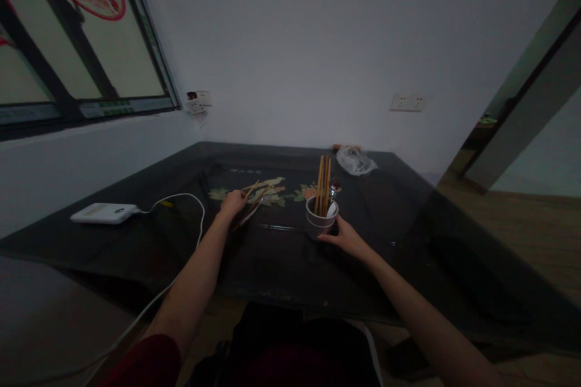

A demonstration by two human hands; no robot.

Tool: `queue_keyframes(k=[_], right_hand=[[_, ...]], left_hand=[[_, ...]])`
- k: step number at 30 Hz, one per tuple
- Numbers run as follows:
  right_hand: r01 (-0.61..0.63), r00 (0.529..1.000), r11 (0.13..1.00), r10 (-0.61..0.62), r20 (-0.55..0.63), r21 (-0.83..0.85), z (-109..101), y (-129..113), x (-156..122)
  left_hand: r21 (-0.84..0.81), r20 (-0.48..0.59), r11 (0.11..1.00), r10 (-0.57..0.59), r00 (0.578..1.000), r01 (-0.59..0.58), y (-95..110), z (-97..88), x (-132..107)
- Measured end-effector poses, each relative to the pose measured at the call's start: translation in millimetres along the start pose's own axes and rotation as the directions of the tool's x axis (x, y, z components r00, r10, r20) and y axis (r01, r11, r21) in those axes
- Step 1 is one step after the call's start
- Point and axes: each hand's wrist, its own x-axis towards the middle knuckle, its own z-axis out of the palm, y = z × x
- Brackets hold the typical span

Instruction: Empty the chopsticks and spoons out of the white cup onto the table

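Note:
My right hand (347,238) is wrapped around the lower right side of a whitish cup (318,227), which stands upright on the dark table. Several wooden chopsticks (322,184) rise out of the cup. Beside them in it are a shiny metal spoon (333,188) and a white spoon-like piece (331,210). To the left, my left hand (233,202) is closed low over the table, with a light wooden chopstick (252,187) sticking out from its fingers. Just right of that hand lie a darker chopstick (259,196) and a thin pale utensil (250,213), whose kind I cannot make out.
A white power bank (104,213) lies on the left of the glossy dark table (281,266), its white cable (201,217) running under my left forearm. Crumpled clear plastic (355,161) sits at the back edge, near the wall. A dark flat object (476,278) is on the right.

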Motion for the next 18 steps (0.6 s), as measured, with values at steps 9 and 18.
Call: queue_keyframes(k=[9, 18], right_hand=[[-0.028, 1.0, 0.999, 0.028, 0.005, 0.024, 0.6, -4.0, -0.3], [-0.001, 1.0, 1.0, 0.001, -0.013, 0.021, 0.8, -0.2, 0.7]], left_hand=[[-0.033, -0.024, 0.998, 0.054, 0.998, -0.054, 8.9, 3.6, -7.7], [-0.039, -0.01, 0.992, 0.123, 0.992, -0.123, 17.5, 3.4, -16.7]])
